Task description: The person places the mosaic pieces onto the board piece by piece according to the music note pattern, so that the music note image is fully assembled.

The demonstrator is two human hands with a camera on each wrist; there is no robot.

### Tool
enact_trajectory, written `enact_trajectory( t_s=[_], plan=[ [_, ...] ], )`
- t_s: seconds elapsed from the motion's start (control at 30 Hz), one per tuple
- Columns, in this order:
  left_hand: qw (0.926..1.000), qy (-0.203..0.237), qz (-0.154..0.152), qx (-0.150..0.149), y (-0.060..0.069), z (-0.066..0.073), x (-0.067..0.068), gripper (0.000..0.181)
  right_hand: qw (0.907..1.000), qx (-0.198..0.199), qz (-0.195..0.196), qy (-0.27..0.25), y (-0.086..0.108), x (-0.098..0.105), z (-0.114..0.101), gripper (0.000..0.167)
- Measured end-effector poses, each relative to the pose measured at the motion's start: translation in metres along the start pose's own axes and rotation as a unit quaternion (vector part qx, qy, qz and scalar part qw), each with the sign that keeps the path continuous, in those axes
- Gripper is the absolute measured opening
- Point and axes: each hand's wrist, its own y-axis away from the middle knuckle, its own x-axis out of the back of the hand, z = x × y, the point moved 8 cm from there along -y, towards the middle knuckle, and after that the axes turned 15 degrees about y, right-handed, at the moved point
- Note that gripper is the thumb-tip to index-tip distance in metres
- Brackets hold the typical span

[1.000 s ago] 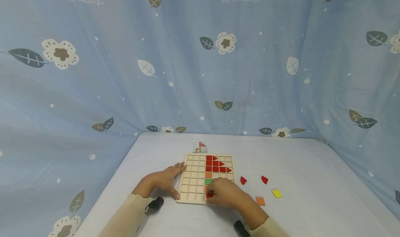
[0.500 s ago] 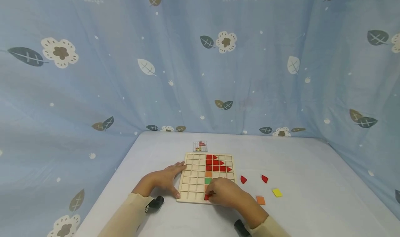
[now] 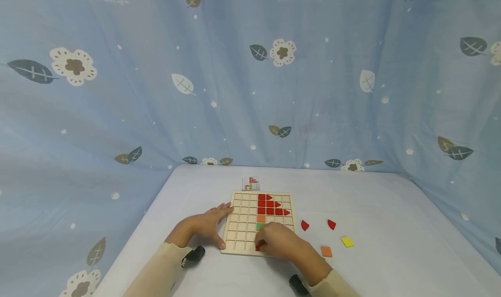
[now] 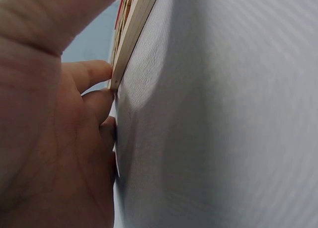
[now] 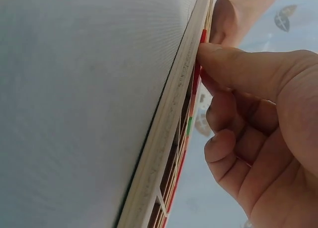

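A wooden grid board (image 3: pixel 241 229) lies flat on the white table. My left hand (image 3: pixel 207 225) spreads along its left side, thumb and fingertips touching the edge; in the left wrist view those fingers (image 4: pixel 94 74) meet the board's side. Over the board's near edge, my right hand (image 3: pixel 279 240) pinches a small red tile (image 3: pixel 257 248) at the nearest row. The right wrist view has the thumb against this red tile (image 5: pixel 197 74), whose full shape is hidden. Rows of red tiles (image 3: pixel 270 211) sit in the far cells, with an orange tile (image 3: pixel 261 218) and a green tile (image 3: pixel 260 226) below them.
Right of the board lie two red quarter-round tiles (image 3: pixel 305 225), (image 3: pixel 331 224), an orange square tile (image 3: pixel 326 251) and a yellow square tile (image 3: pixel 347 241). Behind the board is a small pattern card (image 3: pixel 250 183). A blue patterned curtain (image 3: pixel 235 92) surrounds the table.
My right hand has shifted slightly left with the red tile along the near row. My left hand stays at the board's left edge.
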Motion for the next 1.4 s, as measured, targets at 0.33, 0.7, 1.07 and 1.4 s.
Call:
enact_trajectory(
  t_s=[0.33,0.7,1.07,1.4],
  plan=[
    [1.0,0.005,-0.002,0.001,-0.001,-0.005,0.0,0.126,0.9977,-0.035,-0.009,-0.058,0.014,0.003,0.027,0.012],
    [0.9999,0.01,-0.003,-0.007,0.002,-0.003,-0.001,0.125,0.9864,-0.155,0.014,-0.052,0.063,0.008,0.115,0.021],
    [0.9999,0.008,0.002,-0.013,0.001,-0.001,0.001,0.124,0.9657,-0.255,-0.002,-0.052,0.096,0.004,0.176,0.037],
    [0.9999,0.012,0.0,-0.004,0.001,-0.001,0.001,0.124,0.9559,-0.289,-0.023,-0.045,0.111,-0.006,0.202,0.042]
  ],
)
